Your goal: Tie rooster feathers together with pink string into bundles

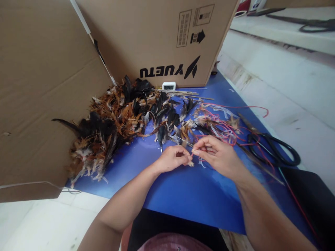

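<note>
My left hand (pixel 173 159) is closed in a pinch over the blue tabletop (pixel 183 195). A small feather bundle (pixel 191 164) is in its grip, with the pale quill end sticking out below the fingertips. Close beside it, my right hand (pixel 218 153) pinches a short bit of red string (pixel 192 154) between thumb and forefinger. The fingertips of both hands nearly meet. Just beyond them lie loose brown and black feathers (pixel 162 130), and a tangle of red string (pixel 226 130) mixed with feathers spreads to the right.
A large feather heap (pixel 117 118) lies at the left against cardboard panels (pixel 157 42). Thin sticks (pixel 185 93) and a small white digital display (pixel 169 86) are at the back. Black-handled scissors (pixel 274 150) and a flat black object (pixel 311 198) lie at the right.
</note>
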`<state>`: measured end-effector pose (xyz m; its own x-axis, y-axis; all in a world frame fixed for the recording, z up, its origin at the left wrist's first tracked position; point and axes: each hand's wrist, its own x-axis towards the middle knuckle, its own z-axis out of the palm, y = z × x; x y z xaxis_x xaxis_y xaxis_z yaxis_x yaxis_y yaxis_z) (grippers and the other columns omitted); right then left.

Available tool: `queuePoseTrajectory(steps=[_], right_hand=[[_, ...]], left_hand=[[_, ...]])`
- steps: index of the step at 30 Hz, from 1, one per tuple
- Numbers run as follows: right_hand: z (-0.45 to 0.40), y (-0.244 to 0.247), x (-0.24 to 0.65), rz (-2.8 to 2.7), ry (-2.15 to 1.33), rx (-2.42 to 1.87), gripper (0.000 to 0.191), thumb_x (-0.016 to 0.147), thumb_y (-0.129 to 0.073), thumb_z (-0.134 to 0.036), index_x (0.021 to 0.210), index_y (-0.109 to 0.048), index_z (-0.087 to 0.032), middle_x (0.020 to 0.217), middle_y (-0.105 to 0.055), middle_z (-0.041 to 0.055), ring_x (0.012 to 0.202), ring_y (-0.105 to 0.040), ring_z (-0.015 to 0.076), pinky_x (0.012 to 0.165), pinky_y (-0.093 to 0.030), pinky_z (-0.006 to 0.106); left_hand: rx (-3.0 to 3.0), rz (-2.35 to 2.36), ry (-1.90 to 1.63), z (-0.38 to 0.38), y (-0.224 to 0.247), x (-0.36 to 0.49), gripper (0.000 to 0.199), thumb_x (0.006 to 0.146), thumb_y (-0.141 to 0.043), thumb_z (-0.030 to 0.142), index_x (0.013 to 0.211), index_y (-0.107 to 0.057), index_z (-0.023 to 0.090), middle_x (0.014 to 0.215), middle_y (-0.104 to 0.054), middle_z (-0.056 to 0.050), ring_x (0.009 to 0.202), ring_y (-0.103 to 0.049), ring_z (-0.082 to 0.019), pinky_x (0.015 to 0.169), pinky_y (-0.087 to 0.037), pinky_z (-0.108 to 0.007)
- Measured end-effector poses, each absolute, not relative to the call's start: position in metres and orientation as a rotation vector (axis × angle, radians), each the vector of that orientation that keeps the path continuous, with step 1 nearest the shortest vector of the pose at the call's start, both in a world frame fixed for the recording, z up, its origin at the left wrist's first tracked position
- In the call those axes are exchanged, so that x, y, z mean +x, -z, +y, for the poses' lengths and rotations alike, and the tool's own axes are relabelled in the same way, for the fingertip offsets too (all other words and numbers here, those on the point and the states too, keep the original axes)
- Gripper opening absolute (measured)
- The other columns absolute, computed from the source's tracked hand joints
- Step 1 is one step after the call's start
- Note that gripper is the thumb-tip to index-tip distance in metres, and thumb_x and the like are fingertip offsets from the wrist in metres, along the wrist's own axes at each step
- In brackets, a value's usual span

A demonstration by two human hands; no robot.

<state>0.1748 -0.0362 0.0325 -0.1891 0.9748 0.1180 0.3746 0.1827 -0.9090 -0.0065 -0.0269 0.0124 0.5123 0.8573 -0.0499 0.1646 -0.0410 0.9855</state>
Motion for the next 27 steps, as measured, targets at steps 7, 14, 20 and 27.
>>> queuePoseTrajectory(steps=[7, 14, 20, 27], right_hand=[[-0.039, -0.032, 0.173, -1.846, -0.917, -1.299, 0.006, 0.077, -0.061, -0.028, 0.079, -0.058, -0.023, 0.074, -0.063, -0.0003, 0.066, -0.058, 0.0142, 0.065, -0.048, 0.028], [-0.04, -0.03, 0.166, -1.932, -0.74, -1.285, 0.003, 0.078, -0.06, -0.025, 0.078, -0.059, -0.024, 0.072, -0.064, -0.0002, 0.065, -0.058, 0.0145, 0.065, -0.046, 0.029], [-0.035, -0.025, 0.165, -1.963, -0.588, -1.251, 0.007, 0.083, -0.054, -0.023, 0.08, -0.06, -0.025, 0.077, -0.065, 0.0006, 0.069, -0.06, 0.0163, 0.066, -0.046, 0.03], [-0.03, -0.033, 0.174, -1.933, -0.26, -1.104, 0.011, 0.082, -0.052, -0.019, 0.085, -0.062, -0.023, 0.099, -0.063, 0.0064, 0.096, -0.056, 0.0234, 0.087, -0.042, 0.044]], left_hand=[[1.913, 0.977, -0.666, -0.029, -0.021, -0.007, 0.02, 0.08, -0.056, 0.026, 0.067, -0.063, 0.014, 0.064, -0.054, -0.001, 0.064, -0.05, -0.011, 0.062, -0.037, -0.022], [1.915, 1.029, -0.653, -0.03, -0.018, -0.005, 0.017, 0.076, -0.054, 0.02, 0.062, -0.06, 0.014, 0.064, -0.051, 0.001, 0.061, -0.047, -0.01, 0.059, -0.035, -0.022], [1.386, 0.896, -0.642, -0.027, -0.014, -0.004, 0.009, 0.068, -0.054, 0.014, 0.062, -0.06, 0.012, 0.059, -0.057, 0.0, 0.055, -0.053, -0.01, 0.06, -0.043, -0.022], [1.242, 0.882, -0.695, -0.028, -0.016, -0.004, 0.009, 0.066, -0.06, 0.019, 0.065, -0.063, 0.01, 0.057, -0.06, -0.002, 0.053, -0.054, -0.01, 0.059, -0.045, -0.023]])
